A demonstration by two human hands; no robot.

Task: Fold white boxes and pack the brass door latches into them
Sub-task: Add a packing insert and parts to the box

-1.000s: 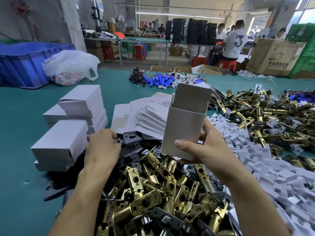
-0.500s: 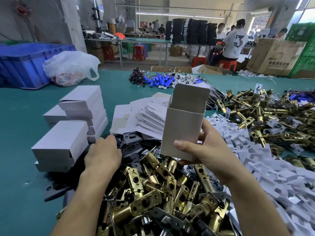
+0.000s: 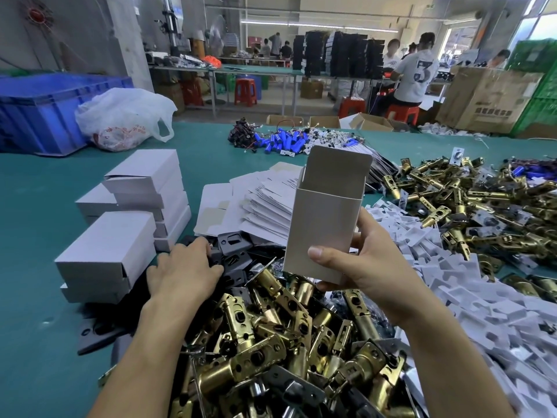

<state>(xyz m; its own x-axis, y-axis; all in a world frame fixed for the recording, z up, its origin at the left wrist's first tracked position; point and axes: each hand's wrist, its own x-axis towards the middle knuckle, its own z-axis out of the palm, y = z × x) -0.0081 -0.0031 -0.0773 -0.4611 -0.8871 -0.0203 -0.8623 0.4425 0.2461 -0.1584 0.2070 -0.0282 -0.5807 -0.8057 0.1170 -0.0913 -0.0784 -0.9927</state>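
My right hand (image 3: 366,267) grips an upright folded white box (image 3: 324,218) by its lower end, top flap standing open. My left hand (image 3: 184,271) lies on a heap of dark metal plates (image 3: 235,251) left of the box, fingers curled onto the plates. I cannot tell whether it holds one. A pile of brass door latches (image 3: 280,342) fills the table in front of me. A second latch pile (image 3: 470,203) lies at the right. Flat unfolded box blanks (image 3: 265,203) are fanned out behind the plates.
Closed white boxes (image 3: 132,212) are stacked at the left. White plastic inserts (image 3: 470,285) spread over the right side. Blue cylinders with wires (image 3: 286,140) lie further back on the green table (image 3: 36,236). A blue crate (image 3: 45,110) and plastic bag (image 3: 123,119) sit far left. People work behind.
My left hand has slid forward and to the right over the dark plates. The box in my right hand has hardly moved.
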